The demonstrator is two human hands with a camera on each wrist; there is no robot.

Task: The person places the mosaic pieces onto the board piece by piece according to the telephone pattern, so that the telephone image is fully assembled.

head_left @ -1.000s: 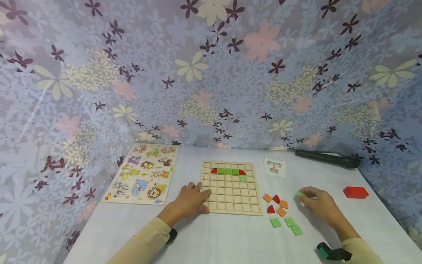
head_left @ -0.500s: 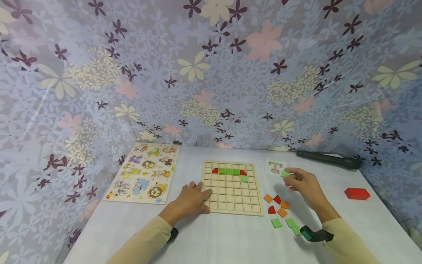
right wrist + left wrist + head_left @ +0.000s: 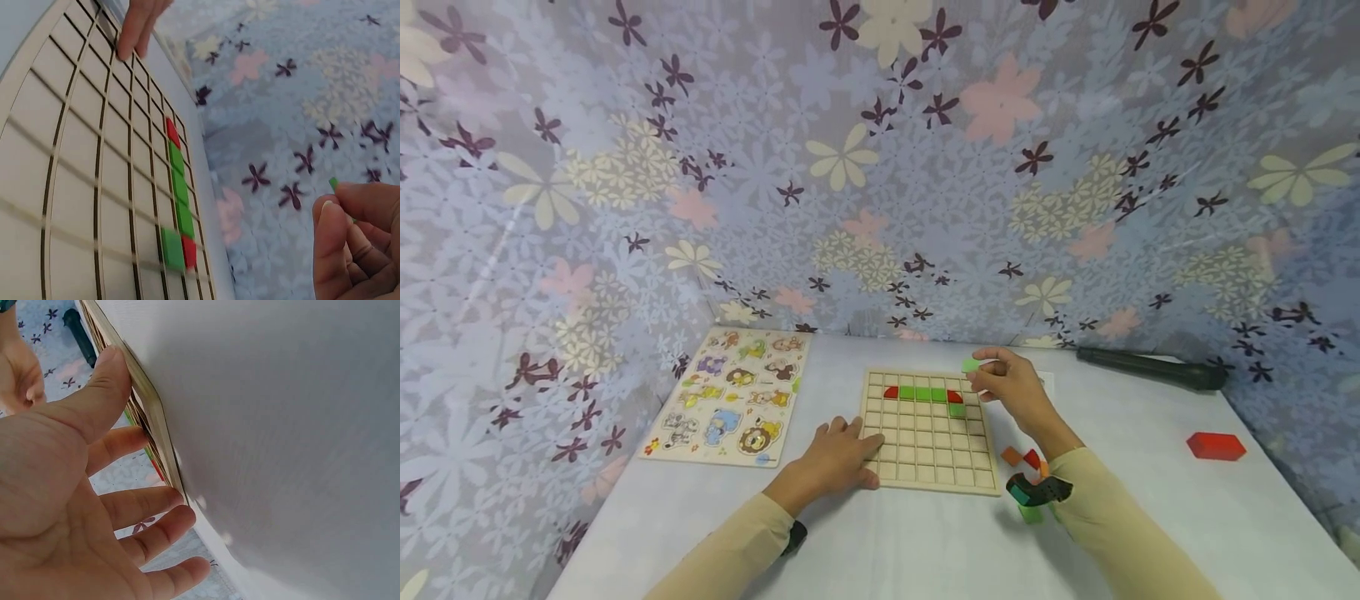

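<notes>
Your right hand (image 3: 1017,393) pinches a thin green square tile (image 3: 970,365) between thumb and fingers; the right wrist view shows just a sliver of it. The tile is held off the surface, apart from the pale wooden grid board (image 3: 917,454) and near its far right corner. Your left hand (image 3: 835,457) has its fingers spread, grips no piece, and touches the board's left edge, thumb by its near left corner.

Seated in the board's far part, you have a row of three green square tiles (image 3: 920,393) between two red quarter-round tiles (image 3: 954,397), plus one single green tile (image 3: 957,411) on the near side of the right-hand red one. Right of the board, loose orange tiles (image 3: 1011,456) lie on the white-covered bench (image 3: 865,550), partly hidden by your wrist strap (image 3: 1037,490).

Handling, as judged: the pinched piece should be light, stiff and hardly fragile, but smooth faces could slip. You are best holding it by two opposite edges, leaving the underside free. Its material cannot be confirmed.
</notes>
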